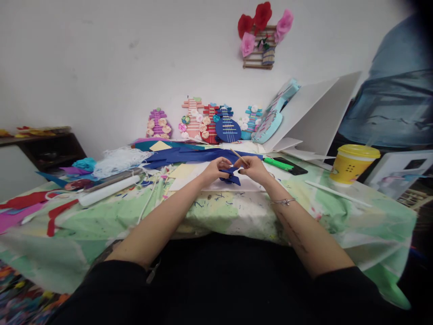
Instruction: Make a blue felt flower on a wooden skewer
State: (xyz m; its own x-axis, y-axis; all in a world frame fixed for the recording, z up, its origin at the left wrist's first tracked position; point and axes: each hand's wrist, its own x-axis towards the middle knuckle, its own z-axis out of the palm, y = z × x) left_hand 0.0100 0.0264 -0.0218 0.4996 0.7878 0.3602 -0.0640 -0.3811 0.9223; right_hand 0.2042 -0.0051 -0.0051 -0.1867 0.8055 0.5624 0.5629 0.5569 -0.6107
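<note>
Black sleeves [111,289] right up close at the bottom, then bare forearms [169,216] stretched out over the surface [237,210], all pale green and white cloth with dark specks. Past that, got the left hand [216,170] pinched narrow on a small dark-blue piece [232,178], thin and folded, maybe paper, maybe cloth, honestly can't tell. Right hand [252,169] curled narrow too, around a thin tan stick [238,157] with one end poking up toward the left. Can't tell whether also gripping the blue piece with those fingertips. As for where to find that piece: between both hands, over a white sheet [252,185], can't say if touching or just above. Would call this a fiddly shaping step, probably bending or wrapping the blue bit with help from the stick. For the next move, would want a steady pinch on the left and small, light turns on the right, no crushing. Also worth noting: more blue strips [189,156] just behind, a bright green tool [279,164] off to the right, a heap of white string [118,162] to the left, and a blue paper-looking lute [228,130] back by the wall.
</note>
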